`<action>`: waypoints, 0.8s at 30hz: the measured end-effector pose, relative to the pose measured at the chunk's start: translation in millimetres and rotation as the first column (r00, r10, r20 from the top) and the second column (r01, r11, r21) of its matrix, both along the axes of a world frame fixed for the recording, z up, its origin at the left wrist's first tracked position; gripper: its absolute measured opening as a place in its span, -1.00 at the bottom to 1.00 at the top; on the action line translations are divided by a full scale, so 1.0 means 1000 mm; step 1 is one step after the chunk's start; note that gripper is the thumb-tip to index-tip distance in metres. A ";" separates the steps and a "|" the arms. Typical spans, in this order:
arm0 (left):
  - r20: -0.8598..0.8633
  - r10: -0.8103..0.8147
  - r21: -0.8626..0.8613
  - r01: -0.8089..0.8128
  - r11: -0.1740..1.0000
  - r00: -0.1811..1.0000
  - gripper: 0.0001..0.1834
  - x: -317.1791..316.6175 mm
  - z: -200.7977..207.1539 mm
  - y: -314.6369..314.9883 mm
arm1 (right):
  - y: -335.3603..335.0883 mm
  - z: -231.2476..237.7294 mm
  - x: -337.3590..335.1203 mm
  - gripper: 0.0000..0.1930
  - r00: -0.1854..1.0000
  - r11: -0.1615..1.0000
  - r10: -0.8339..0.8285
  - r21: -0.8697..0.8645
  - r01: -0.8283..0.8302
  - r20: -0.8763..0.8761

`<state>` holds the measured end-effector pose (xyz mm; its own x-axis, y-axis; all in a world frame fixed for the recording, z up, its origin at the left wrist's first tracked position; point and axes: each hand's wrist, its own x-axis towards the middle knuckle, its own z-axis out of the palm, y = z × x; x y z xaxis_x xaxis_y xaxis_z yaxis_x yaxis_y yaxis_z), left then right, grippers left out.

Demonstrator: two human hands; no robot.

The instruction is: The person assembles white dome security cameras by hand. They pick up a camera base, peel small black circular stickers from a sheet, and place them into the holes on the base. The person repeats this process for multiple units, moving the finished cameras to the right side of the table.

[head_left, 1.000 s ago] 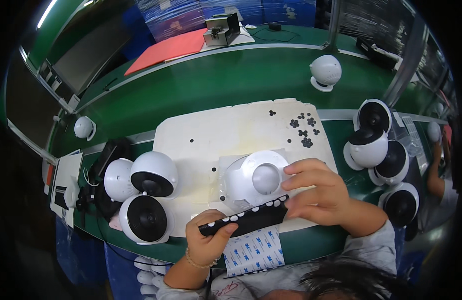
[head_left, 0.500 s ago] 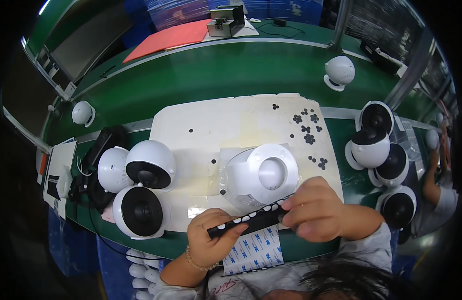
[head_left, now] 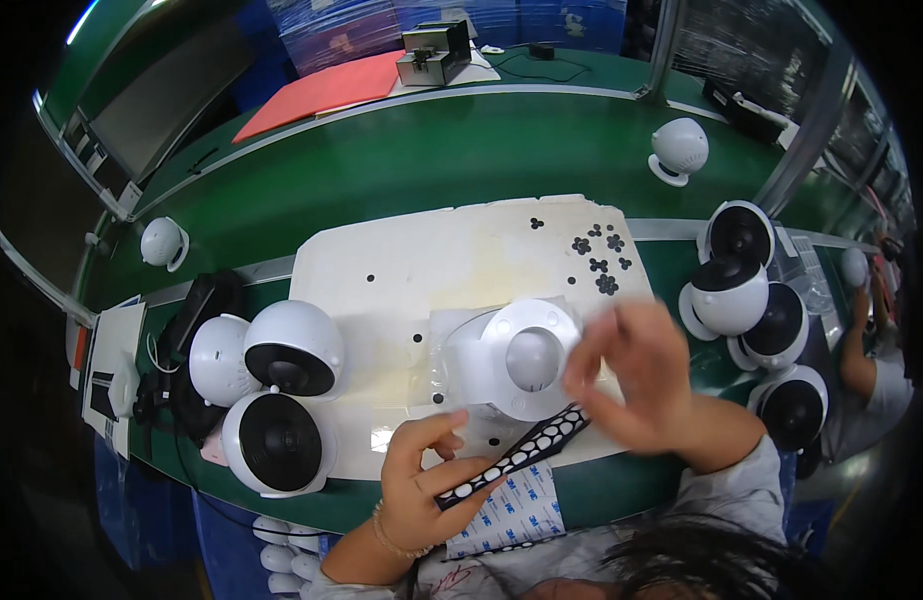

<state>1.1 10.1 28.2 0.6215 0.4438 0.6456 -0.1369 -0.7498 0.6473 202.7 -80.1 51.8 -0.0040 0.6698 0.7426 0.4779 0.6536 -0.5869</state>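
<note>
My left hand (head_left: 426, 485) grips one end of a black strip (head_left: 529, 450) with rows of white round spots, held slantwise near the table's front edge. Its thumb lies along the strip and the index finger is lifted off. Up at the strip's far end, my right hand (head_left: 636, 380) is curled, thumb and index finger close together; motion blurs it, and anything pinched there is too small to name. Just beyond the strip, a white ball-shaped camera (head_left: 471, 365) lies tipped over, its ring-shaped base (head_left: 533, 402) facing up. White backing paper (head_left: 521, 510) with blue print hangs below the strip.
The pale board (head_left: 381, 250) carries loose black dots and dot clusters (head_left: 606, 284). Several ball cameras stand at left (head_left: 281, 440) and right (head_left: 796, 410); another camera (head_left: 679, 148) sits on the green surface farther back. A black cable (head_left: 196, 465) runs down the left.
My right hand has lifted off the strip and moved up beside the camera's base. The strip has turned its spotted face up, and my left index finger has come off it.
</note>
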 end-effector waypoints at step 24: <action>-0.204 -0.171 -0.083 0.157 0.984 0.964 -0.68 -0.007 -0.016 0.011 | 0.011 -0.013 0.019 -0.38 0.964 0.936 -0.265 -0.245 0.253 -0.015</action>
